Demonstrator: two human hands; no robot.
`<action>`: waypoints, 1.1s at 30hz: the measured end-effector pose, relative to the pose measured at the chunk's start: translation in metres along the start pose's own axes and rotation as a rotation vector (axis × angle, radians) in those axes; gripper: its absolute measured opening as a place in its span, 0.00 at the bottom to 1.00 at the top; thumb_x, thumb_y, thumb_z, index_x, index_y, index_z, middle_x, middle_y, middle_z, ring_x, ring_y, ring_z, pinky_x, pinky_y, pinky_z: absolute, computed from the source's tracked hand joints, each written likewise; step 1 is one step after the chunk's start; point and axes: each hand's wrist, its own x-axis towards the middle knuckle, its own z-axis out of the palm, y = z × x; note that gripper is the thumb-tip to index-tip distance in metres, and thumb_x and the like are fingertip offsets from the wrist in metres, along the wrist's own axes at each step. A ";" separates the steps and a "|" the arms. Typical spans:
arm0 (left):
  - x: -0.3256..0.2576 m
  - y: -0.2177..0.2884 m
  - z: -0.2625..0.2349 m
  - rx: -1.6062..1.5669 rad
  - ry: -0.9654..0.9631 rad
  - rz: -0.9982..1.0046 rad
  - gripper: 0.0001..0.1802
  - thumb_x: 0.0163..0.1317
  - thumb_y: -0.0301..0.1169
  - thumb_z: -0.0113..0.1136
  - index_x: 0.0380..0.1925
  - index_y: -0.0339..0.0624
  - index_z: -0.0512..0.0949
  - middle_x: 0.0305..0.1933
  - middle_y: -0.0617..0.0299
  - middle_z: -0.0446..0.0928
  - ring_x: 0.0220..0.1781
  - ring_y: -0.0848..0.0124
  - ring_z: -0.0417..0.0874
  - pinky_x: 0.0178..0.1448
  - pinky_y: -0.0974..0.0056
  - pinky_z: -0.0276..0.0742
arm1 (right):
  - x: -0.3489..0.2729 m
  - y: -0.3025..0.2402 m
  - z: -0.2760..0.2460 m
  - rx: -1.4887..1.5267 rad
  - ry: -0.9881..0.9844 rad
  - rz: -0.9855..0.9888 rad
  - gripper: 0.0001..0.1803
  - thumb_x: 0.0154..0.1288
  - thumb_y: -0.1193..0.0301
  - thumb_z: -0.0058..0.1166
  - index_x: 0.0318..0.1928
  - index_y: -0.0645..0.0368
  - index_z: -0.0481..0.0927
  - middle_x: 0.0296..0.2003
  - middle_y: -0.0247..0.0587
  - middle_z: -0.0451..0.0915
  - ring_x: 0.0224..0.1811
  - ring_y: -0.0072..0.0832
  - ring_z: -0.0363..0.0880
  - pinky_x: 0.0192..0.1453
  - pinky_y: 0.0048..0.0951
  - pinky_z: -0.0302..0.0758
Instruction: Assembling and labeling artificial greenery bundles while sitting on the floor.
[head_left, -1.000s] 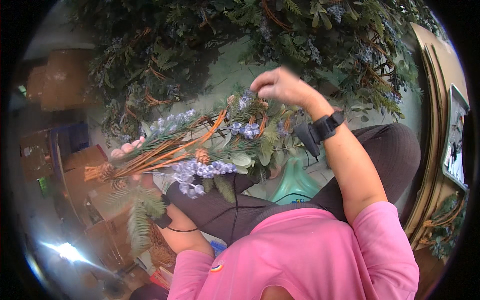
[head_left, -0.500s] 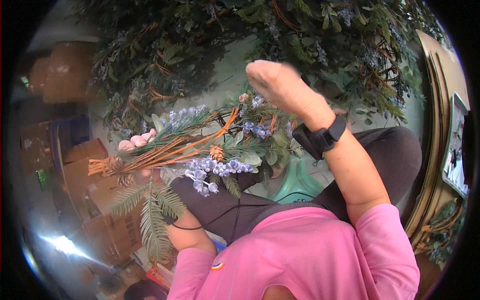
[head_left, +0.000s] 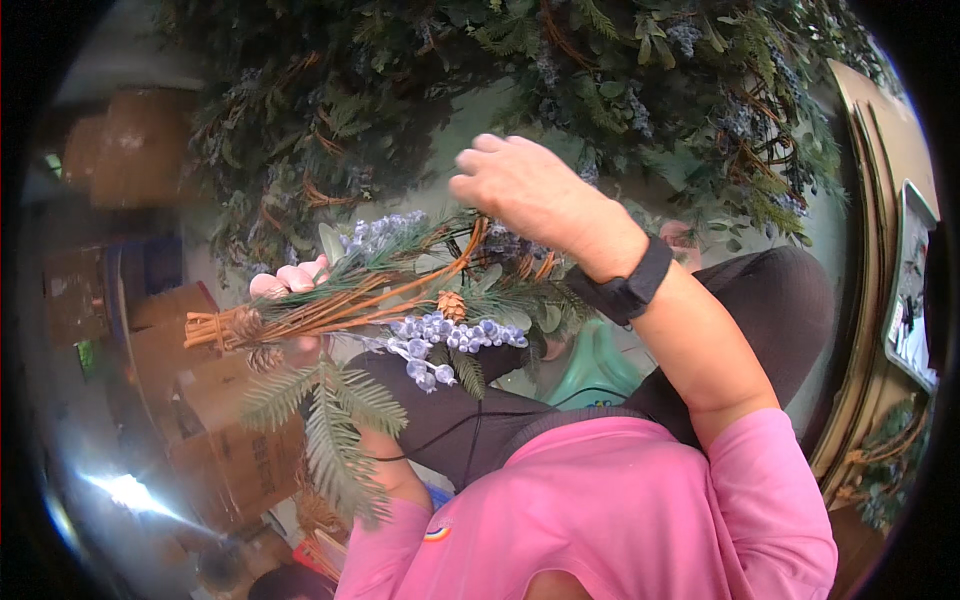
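My left hand [head_left: 290, 279] is closed around a twig wreath [head_left: 352, 308], near its tied brown stem end. Its fingertips show along the upper edge and its palm is hidden behind the twigs. The wreath carries blue-grey berries [head_left: 440, 340], small pine cones [head_left: 452, 304], green needles and grey-green leaves. A fern-like green sprig [head_left: 340, 430] hangs below my left hand. Over the wreath's far right part is my right hand [head_left: 525, 195], its fingers curled and pointing left. Whatever is between those fingers is hidden. A black band [head_left: 640, 285] circles my right wrist.
A large heap of similar greenery [head_left: 330, 110] fills the far side. Cardboard boxes [head_left: 235, 460] stand on the left. Flat cardboard sheets [head_left: 865, 280] lean at the right beside a white tray [head_left: 910, 290]. A green plastic stool [head_left: 595, 365] shows between my legs.
My right hand has moved left and slightly down, over the wreath, and its fingers now show more. My left hand and the wreath have shifted slightly right.
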 end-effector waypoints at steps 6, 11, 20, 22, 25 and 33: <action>0.008 -0.006 0.003 0.024 -0.121 -0.008 0.30 0.40 0.25 0.73 0.45 0.48 0.70 0.48 0.63 0.72 0.54 0.63 0.71 0.69 0.52 0.53 | 0.003 0.005 0.025 -0.002 0.025 -0.019 0.03 0.51 0.72 0.50 0.29 0.52 0.75 0.31 0.33 0.72 0.40 0.31 0.72 0.40 0.31 0.72; -0.003 -0.006 -0.012 -0.015 -0.031 -0.045 0.32 0.39 0.25 0.73 0.46 0.48 0.69 0.48 0.64 0.72 0.56 0.60 0.69 0.71 0.49 0.49 | -0.018 0.055 0.025 0.425 0.274 0.388 0.21 0.45 0.84 0.44 0.43 0.56 0.73 0.39 0.45 0.74 0.45 0.45 0.73 0.48 0.39 0.72; -0.051 0.018 -0.018 0.181 0.415 -0.118 0.27 0.50 0.31 0.66 0.52 0.48 0.69 0.56 0.56 0.69 0.59 0.57 0.67 0.71 0.50 0.50 | -0.088 0.070 0.101 0.882 -0.372 0.636 0.18 0.46 0.76 0.52 0.43 0.64 0.75 0.39 0.45 0.79 0.46 0.35 0.76 0.51 0.32 0.71; -0.044 0.021 -0.009 0.231 0.573 -0.045 0.27 0.55 0.32 0.59 0.55 0.46 0.65 0.58 0.54 0.66 0.60 0.57 0.67 0.68 0.53 0.56 | -0.088 0.061 0.110 0.802 -0.352 0.655 0.24 0.45 0.74 0.55 0.48 0.62 0.73 0.42 0.48 0.78 0.47 0.38 0.76 0.52 0.33 0.71; -0.023 0.041 0.018 0.339 0.885 0.101 0.27 0.64 0.35 0.47 0.61 0.42 0.56 0.63 0.50 0.60 0.61 0.57 0.66 0.61 0.58 0.67 | -0.080 0.051 0.111 0.768 -0.281 0.703 0.26 0.44 0.73 0.57 0.49 0.60 0.73 0.45 0.51 0.76 0.49 0.45 0.73 0.52 0.38 0.70; -0.053 0.104 -0.065 1.166 0.656 -0.094 0.21 0.62 0.31 0.49 0.53 0.33 0.65 0.57 0.50 0.65 0.57 0.57 0.71 0.55 0.57 0.74 | -0.081 0.051 0.116 1.003 -0.242 0.588 0.20 0.45 0.76 0.54 0.44 0.61 0.77 0.40 0.43 0.80 0.43 0.34 0.78 0.50 0.31 0.73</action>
